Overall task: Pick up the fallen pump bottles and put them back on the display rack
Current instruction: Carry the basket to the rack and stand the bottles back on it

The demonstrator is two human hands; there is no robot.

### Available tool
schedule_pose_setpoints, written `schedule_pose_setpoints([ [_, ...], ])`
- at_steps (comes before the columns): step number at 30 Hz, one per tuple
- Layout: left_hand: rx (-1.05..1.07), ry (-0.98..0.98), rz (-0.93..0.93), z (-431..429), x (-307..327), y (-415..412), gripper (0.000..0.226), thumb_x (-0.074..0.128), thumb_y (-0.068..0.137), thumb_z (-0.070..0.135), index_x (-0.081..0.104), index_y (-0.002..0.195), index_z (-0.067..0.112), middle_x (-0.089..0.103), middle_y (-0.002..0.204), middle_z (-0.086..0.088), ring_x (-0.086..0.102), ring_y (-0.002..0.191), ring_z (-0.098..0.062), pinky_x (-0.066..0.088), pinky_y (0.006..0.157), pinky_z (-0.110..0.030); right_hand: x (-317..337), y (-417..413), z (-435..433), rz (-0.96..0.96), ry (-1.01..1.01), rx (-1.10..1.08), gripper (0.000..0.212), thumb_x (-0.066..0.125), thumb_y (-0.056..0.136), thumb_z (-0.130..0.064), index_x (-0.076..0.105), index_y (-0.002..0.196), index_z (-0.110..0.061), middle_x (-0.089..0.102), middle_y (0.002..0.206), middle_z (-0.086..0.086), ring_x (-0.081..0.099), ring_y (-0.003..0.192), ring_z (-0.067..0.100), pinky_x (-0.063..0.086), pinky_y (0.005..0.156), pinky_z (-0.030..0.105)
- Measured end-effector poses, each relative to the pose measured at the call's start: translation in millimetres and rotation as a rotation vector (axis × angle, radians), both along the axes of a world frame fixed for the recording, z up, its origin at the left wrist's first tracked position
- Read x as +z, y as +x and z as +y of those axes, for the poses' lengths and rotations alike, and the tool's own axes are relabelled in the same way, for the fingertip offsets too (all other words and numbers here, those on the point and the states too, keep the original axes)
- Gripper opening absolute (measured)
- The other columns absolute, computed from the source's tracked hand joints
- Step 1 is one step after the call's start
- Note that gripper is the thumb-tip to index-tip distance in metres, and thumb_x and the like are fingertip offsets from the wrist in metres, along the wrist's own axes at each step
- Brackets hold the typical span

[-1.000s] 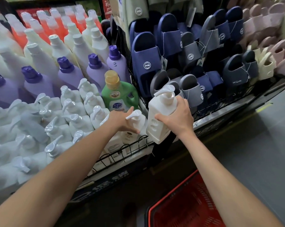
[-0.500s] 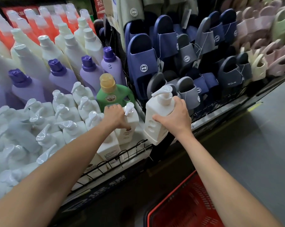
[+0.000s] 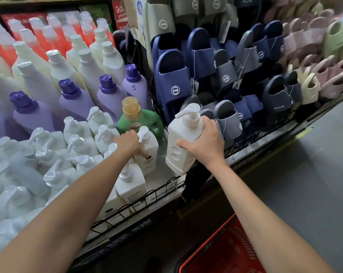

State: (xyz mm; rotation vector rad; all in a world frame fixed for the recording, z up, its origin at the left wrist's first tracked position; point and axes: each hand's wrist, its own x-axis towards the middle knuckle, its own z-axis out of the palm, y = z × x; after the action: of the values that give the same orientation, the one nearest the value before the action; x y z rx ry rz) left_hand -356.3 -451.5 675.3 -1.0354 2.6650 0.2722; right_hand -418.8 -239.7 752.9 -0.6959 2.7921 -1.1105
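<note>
My right hand [image 3: 203,143] grips a white pump bottle [image 3: 183,140], held tilted just above the right end of the display rack [image 3: 147,196], whose front is a black wire rail. My left hand [image 3: 130,143] is closed around the side of another white pump bottle [image 3: 148,152] that stands upright on the rack in front of a green bottle [image 3: 139,120]. A third white pump bottle [image 3: 131,183] stands just in front of it by the rail. Several more wrapped white pump bottles [image 3: 48,154] fill the rack to the left.
Purple, cream and red bottles [image 3: 74,95] stand in rows behind. Navy and grey slippers [image 3: 186,79] hang to the right of the rack, pink and beige ones farther right. A red shopping basket [image 3: 225,253] sits on the grey floor below my right arm.
My left hand has pushed its pump bottle back and upright against the green bottle. My right hand has kept its bottle at much the same place above the rack's right end.
</note>
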Motion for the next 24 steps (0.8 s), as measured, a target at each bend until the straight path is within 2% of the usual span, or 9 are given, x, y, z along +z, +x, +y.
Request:
schedule_pose_setpoints([
  [6,-0.082,-0.017,-0.118,-8,4,0,0.083,0.081,0.064,0.054,0.047,0.124,0.009,0.057,0.118,-0.006,0.051,0.115,-0.026,0.044,0.088,-0.035,-6,4,-4,-0.037,-0.010,0.002,0.066,0.083,0.059,-0.040,0.046,0.109,-0.017,0.041,0.102,-0.007,0.050,0.097,0.019,0.044,0.077,0.035],
  [9,-0.122,-0.081,-0.263,-9,18,0,0.055,0.074,0.073,0.054,0.057,0.110,0.017,0.058,0.103,-0.001,0.052,0.108,-0.024,0.039,0.080,-0.031,-7,5,-4,-0.044,-0.005,0.008,0.066,0.083,0.059,-0.040,0.046,0.110,-0.018,0.040,0.102,-0.007,0.050,0.097,0.018,0.040,0.075,0.033],
  [12,-0.122,-0.026,-0.287,-19,30,7,0.029,0.065,0.084,0.035,0.064,0.104,0.014,0.059,0.094,0.000,0.058,0.095,-0.024,0.041,0.073,-0.032,-7,7,-5,-0.049,-0.013,0.019,0.068,0.083,0.060,-0.039,0.047,0.112,-0.016,0.042,0.105,-0.005,0.051,0.098,0.019,0.036,0.073,0.030],
  [14,-0.128,-0.026,-0.153,-24,36,13,0.024,0.053,0.088,0.018,0.062,0.107,0.009,0.059,0.092,-0.002,0.056,0.088,-0.025,0.041,0.069,-0.033,-5,9,-7,-0.049,-0.021,0.022,0.068,0.083,0.059,-0.039,0.047,0.112,-0.015,0.045,0.107,-0.003,0.052,0.099,0.021,0.036,0.072,0.030],
  [16,-0.090,-0.037,0.110,-15,42,16,0.027,0.046,0.086,0.007,0.057,0.111,0.007,0.061,0.101,-0.008,0.056,0.091,-0.029,0.041,0.069,-0.034,-3,12,-8,-0.050,-0.020,0.024,0.068,0.083,0.060,-0.039,0.047,0.112,-0.015,0.046,0.109,-0.001,0.053,0.100,0.022,0.037,0.072,0.031],
  [19,-0.158,0.156,0.605,18,57,20,0.044,0.048,0.081,0.001,0.054,0.125,0.003,0.059,0.122,-0.015,0.054,0.114,-0.034,0.042,0.090,-0.035,1,15,-11,-0.061,-0.022,0.021,0.066,0.082,0.061,-0.040,0.047,0.111,-0.016,0.043,0.107,-0.004,0.053,0.101,0.022,0.035,0.071,0.031],
  [20,-0.255,0.262,0.690,28,60,22,0.052,0.050,0.078,0.005,0.051,0.129,-0.001,0.057,0.127,-0.016,0.051,0.119,-0.033,0.039,0.097,-0.031,2,17,-13,-0.066,-0.028,0.021,0.065,0.082,0.061,-0.040,0.047,0.110,-0.016,0.042,0.106,-0.005,0.053,0.101,0.022,0.035,0.071,0.031],
  [22,-0.415,0.446,0.702,46,60,30,0.077,0.053,0.071,0.026,0.037,0.141,-0.003,0.046,0.138,-0.010,0.044,0.127,-0.022,0.030,0.105,-0.023,3,21,-14,-0.074,-0.054,0.028,0.065,0.083,0.060,-0.038,0.048,0.109,-0.015,0.041,0.105,-0.005,0.053,0.102,0.023,0.038,0.072,0.032],
  [24,-0.429,0.581,0.674,56,57,37,0.099,0.061,0.068,0.045,0.020,0.148,0.004,0.035,0.140,0.000,0.037,0.126,-0.009,0.029,0.104,-0.020,2,25,-17,-0.072,-0.069,0.032,0.065,0.083,0.060,-0.038,0.048,0.109,-0.014,0.045,0.108,-0.002,0.054,0.103,0.024,0.040,0.073,0.032],
])
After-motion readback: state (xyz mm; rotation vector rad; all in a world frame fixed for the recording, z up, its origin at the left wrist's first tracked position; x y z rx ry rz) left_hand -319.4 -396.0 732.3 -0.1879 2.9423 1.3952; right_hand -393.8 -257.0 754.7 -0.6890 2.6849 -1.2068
